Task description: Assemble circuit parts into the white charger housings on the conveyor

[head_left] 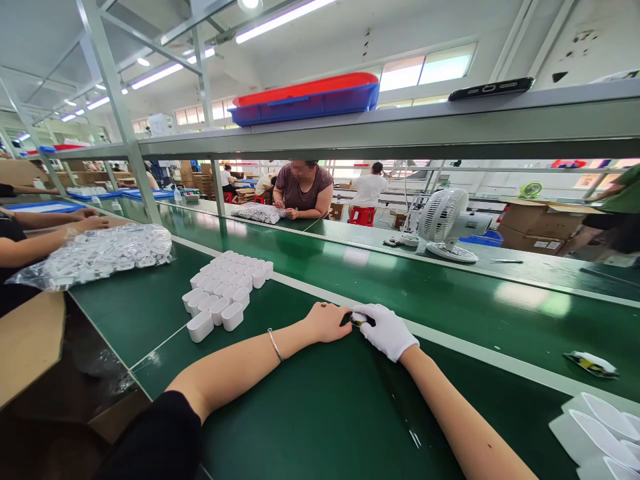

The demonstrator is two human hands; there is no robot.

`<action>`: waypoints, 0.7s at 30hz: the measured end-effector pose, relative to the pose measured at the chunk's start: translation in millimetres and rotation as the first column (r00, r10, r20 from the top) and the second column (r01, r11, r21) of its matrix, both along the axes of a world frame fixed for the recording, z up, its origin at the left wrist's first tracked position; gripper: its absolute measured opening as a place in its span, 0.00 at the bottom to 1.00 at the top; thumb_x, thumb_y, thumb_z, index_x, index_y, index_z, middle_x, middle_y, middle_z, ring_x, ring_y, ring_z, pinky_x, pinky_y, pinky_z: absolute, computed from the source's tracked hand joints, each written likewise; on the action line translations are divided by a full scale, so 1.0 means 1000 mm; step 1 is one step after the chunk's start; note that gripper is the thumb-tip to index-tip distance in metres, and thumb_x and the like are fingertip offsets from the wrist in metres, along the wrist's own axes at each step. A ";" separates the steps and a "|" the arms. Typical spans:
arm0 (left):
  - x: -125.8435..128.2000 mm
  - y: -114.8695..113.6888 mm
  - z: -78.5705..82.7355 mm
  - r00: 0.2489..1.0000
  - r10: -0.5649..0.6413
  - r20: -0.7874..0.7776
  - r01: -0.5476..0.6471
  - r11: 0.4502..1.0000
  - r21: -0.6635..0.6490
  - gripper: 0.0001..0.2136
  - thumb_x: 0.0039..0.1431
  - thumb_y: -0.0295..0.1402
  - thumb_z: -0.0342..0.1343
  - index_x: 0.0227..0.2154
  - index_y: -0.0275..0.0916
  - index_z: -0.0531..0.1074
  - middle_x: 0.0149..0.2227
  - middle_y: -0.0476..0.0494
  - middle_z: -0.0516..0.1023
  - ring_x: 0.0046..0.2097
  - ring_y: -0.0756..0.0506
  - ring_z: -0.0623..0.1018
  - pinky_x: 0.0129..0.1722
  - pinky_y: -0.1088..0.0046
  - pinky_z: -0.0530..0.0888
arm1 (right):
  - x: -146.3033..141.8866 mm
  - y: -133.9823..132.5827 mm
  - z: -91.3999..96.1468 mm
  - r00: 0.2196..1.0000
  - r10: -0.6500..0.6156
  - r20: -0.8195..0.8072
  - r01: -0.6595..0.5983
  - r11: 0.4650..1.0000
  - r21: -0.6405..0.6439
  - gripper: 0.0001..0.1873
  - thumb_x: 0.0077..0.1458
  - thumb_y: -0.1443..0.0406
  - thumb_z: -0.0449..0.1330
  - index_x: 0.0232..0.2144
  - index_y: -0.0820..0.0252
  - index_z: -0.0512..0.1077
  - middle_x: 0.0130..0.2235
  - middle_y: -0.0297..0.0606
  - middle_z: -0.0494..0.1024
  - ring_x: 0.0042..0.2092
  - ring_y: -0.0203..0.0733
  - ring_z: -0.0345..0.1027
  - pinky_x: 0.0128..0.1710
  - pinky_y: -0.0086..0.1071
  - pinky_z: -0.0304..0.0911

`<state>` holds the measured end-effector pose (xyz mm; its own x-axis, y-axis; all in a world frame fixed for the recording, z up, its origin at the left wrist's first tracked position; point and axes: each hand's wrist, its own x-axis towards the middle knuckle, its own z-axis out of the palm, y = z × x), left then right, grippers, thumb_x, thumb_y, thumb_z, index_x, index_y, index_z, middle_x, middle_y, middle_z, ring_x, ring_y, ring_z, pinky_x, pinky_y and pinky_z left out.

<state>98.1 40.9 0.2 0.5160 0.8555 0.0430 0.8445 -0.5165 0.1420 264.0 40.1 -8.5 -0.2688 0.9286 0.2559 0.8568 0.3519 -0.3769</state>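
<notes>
Near the pale strip along the green work surface (280,413), a small electronic assembly (358,319) with white, black and yellow parts sits between my two hands. My left hand (326,323), bare with a silver bangle at the wrist, pinches its left end. Covered by a white glove, my right hand (386,329) grips the other end, and the fingers hide much of it. A similar assembly (593,365) lies by itself farther right. Rows of white oval plastic cups (220,293) stand to the left of my left hand.
More white cups (595,433) stand at the lower right. At left, a clear bag of white parts (110,257) lies near another person's arms. A white fan (445,223) is across the line. Overhead, a shelf (350,137) bears red and blue trays (305,100) and a phone (493,89).
</notes>
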 end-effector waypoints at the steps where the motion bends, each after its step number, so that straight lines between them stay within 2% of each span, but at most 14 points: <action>1: 0.000 0.000 0.000 1.000 0.000 0.001 0.000 1.000 0.001 0.19 0.61 0.41 0.43 0.54 0.43 0.62 0.47 0.42 0.76 0.47 0.40 0.75 0.47 0.62 0.69 | 0.000 0.000 0.000 1.000 -0.002 -0.001 0.002 1.000 -0.002 0.20 0.46 0.67 0.53 0.42 0.51 0.74 0.40 0.36 0.77 0.45 0.45 0.68 0.44 0.35 0.64; 21: 0.001 0.002 -0.002 1.000 0.009 0.006 -0.009 1.000 0.004 0.19 0.61 0.41 0.42 0.53 0.44 0.62 0.45 0.43 0.76 0.47 0.40 0.75 0.48 0.62 0.69 | 0.000 0.000 0.000 1.000 0.009 -0.001 -0.009 1.000 0.010 0.19 0.47 0.67 0.52 0.42 0.52 0.74 0.39 0.37 0.77 0.45 0.46 0.68 0.45 0.36 0.63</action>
<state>98.8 42.4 -1.9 0.5079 0.8600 0.0496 0.8482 -0.5093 0.1454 263.7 39.9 -8.1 -0.2768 0.9235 0.2657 0.8531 0.3634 -0.3744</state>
